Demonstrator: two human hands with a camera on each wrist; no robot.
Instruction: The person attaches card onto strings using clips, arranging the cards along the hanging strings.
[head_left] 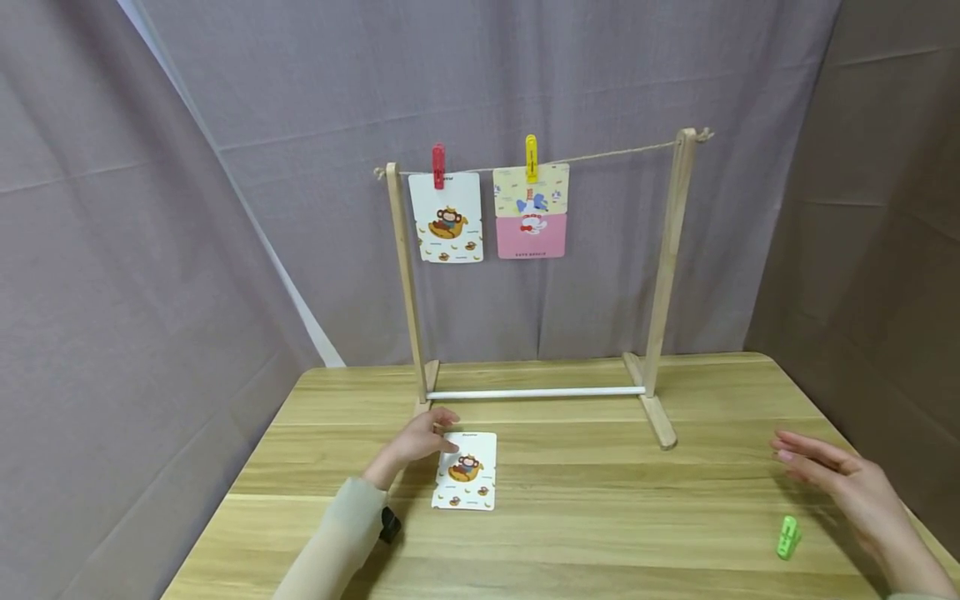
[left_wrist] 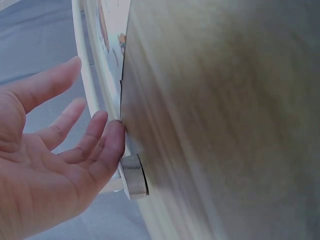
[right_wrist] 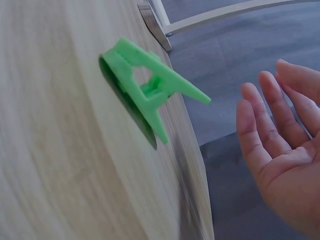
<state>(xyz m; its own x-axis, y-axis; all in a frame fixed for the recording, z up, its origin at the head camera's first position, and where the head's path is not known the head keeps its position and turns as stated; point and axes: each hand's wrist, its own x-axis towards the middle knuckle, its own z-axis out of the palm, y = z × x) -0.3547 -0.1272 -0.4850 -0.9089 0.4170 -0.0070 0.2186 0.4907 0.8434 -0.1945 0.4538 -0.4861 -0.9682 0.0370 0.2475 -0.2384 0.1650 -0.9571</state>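
Note:
A white card with a monkey on a banana lies on the wooden table. At its upper left corner is my left hand, thumb over the card's edge in the head view, fingers loosely bent with nothing in them. The left wrist view shows the palm and parted fingers of that hand close to the tabletop. My right hand hovers over the table's right side, fingers relaxed and holding nothing. Nearest to it is a green clothespin, lying on the table just below and left of it in the head view.
Behind stands a wooden rack with a string across its top. A red clothespin holds another monkey card; a yellow clothespin holds a yellow-and-pink card. Grey curtains surround the table.

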